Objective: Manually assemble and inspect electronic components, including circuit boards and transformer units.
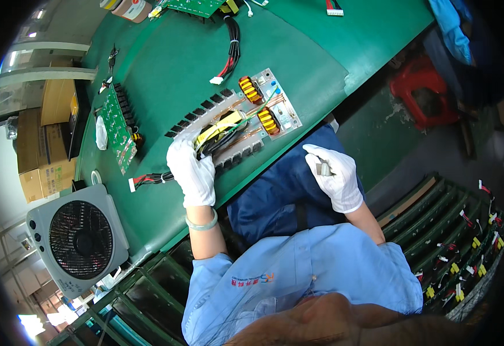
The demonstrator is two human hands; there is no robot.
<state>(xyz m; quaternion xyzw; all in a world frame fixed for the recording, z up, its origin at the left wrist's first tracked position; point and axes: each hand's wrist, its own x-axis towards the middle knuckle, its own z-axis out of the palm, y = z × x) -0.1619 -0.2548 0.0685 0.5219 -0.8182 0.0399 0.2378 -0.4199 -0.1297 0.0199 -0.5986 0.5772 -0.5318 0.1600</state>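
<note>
A circuit board (291,113) with a row of black finned parts along each long side lies tilted on the green bench. It carries two yellow-and-black wound coils (268,121), a yellow-wrapped transformer (220,128) and black wires. My left hand (192,173), in a white glove, is closed over the board's left end beside the transformer; its fingertips are partly hidden. Off the bench edge, above my lap, my white-gloved right hand (338,180) holds a small grey block (323,169) between curled fingers and thumb. A red-and-black wire harness (148,179) extends left from under my left hand.
Another green circuit board (117,127) lies at the left of the bench (298,55), near a grey box fan (81,236). A cable bundle (231,52) lies beyond the board. A red stool (422,92) stands right; green racks (454,230) hold several connectors.
</note>
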